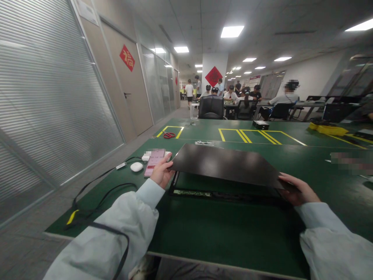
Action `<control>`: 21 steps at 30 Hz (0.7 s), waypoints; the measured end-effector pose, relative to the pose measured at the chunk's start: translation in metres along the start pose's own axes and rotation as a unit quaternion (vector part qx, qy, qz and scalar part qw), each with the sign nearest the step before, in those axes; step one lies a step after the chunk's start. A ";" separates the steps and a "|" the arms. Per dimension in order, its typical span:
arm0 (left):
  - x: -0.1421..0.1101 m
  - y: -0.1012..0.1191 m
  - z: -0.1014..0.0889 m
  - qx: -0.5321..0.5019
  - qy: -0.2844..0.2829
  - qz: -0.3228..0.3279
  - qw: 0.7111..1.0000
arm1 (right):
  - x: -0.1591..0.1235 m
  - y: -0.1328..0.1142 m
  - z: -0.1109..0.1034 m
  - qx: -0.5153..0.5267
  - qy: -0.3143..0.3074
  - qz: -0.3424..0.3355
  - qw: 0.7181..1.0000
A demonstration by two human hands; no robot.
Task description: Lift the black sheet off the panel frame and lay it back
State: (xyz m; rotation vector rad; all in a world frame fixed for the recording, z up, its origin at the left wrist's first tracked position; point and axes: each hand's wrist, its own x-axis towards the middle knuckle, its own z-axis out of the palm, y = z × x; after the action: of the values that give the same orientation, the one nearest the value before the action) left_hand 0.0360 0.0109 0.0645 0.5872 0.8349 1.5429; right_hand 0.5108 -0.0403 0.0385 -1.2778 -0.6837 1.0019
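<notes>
A thin, dark, glossy rectangular panel (224, 163), which looks like a display panel, is held between my two hands above the green table. My left hand (162, 171) grips its left edge, thumb on top. At the right corner, my right hand (298, 189) has its fingers closed on the edge, partly hidden in shadow. Below the panel lies a black frame (174, 182) with a green circuit board strip (192, 193) along its near side. The panel covers much of that frame, and I cannot tell whether they touch.
Left of the panel are a phone (152, 165), a white rounded case (136, 167) and a black cable (100, 182). Red-handled scissors (169, 135), a small black box (260, 125) and a yellow tray (328, 129) lie farther back. People (230, 94) sit at tables beyond.
</notes>
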 end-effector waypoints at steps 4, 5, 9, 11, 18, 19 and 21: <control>-0.002 0.006 0.002 -0.008 -0.002 0.037 0.999 | -0.002 -0.001 0.004 -0.018 0.046 0.028 0.998; -0.002 0.007 0.002 -0.009 -0.006 0.046 0.999 | -0.001 0.000 0.004 -0.026 0.039 0.019 0.999; -0.002 0.013 0.000 -0.022 -0.004 0.076 0.997 | 0.003 0.005 0.000 -0.071 0.026 -0.030 0.997; -0.001 0.015 -0.002 -0.024 -0.003 0.083 0.996 | 0.005 0.007 -0.001 -0.103 0.022 -0.048 0.993; 0.000 0.014 -0.005 0.010 -0.014 0.091 0.996 | 0.005 0.012 0.000 -0.115 -0.017 -0.029 0.993; 0.001 0.014 -0.006 0.017 -0.014 0.092 0.995 | 0.006 0.013 0.000 -0.113 -0.026 -0.024 0.993; 0.002 0.012 -0.008 0.030 -0.013 0.095 0.995 | 0.009 0.016 -0.001 -0.117 -0.032 -0.024 0.992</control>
State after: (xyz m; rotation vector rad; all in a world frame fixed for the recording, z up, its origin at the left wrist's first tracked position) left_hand 0.0218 0.0115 0.0691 0.7476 0.8256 1.6830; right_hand 0.5120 -0.0332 0.0221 -1.4301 -0.8985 0.9464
